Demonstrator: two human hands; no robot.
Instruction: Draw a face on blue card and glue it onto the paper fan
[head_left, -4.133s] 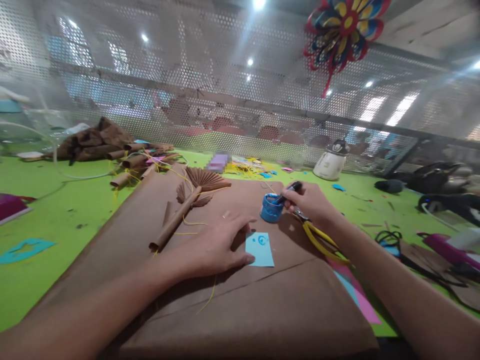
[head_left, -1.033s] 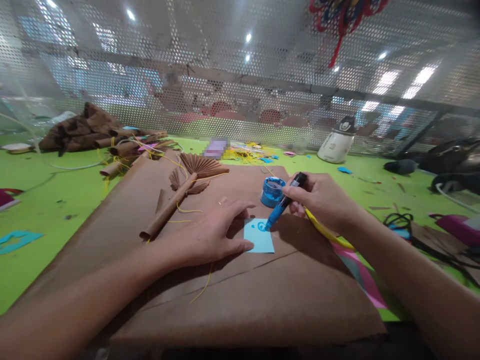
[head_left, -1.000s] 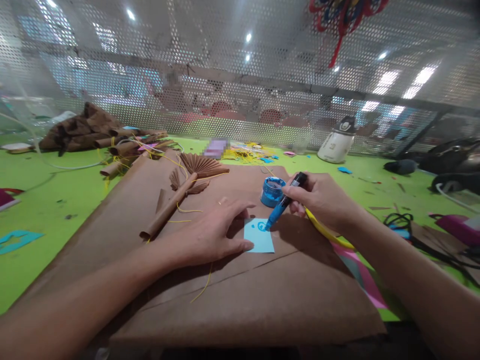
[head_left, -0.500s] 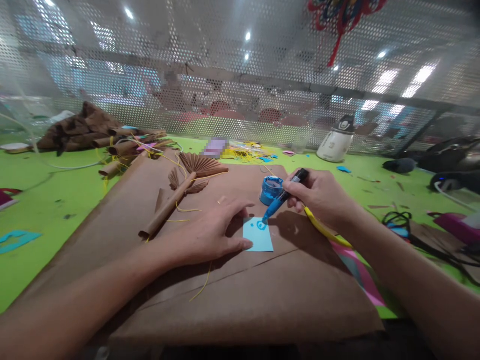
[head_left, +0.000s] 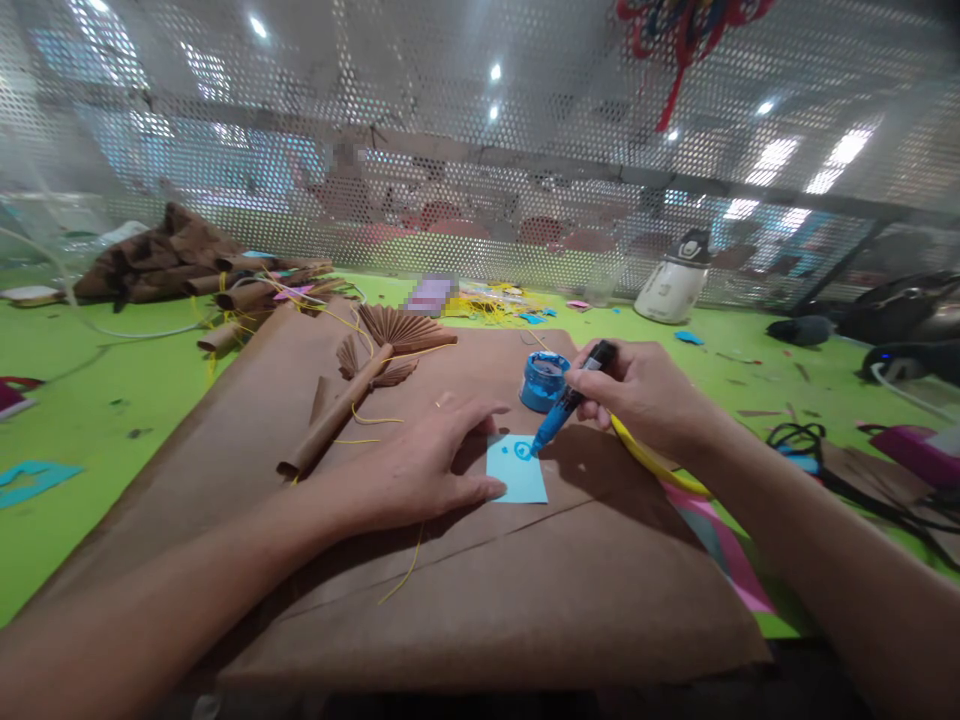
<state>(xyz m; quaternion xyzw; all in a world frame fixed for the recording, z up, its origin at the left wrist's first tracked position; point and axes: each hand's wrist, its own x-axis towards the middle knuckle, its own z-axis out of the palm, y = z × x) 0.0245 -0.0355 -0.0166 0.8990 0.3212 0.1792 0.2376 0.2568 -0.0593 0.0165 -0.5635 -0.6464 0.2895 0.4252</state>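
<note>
Just beside right hand [head_left: 637,395], open paint pot [head_left: 544,380], blue paint inside

Bright ceiling lamps [head_left: 493,72] give glare above; soft shadows fall on the surface [head_left: 90,390]; the edges look bent and blurred.

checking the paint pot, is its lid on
No, the pot stands open beside the right hand, blue paint showing inside and no lid on it.

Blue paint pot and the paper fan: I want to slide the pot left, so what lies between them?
In the head view, only bare brown paper lies between the paint pot and the paper fan.
</note>
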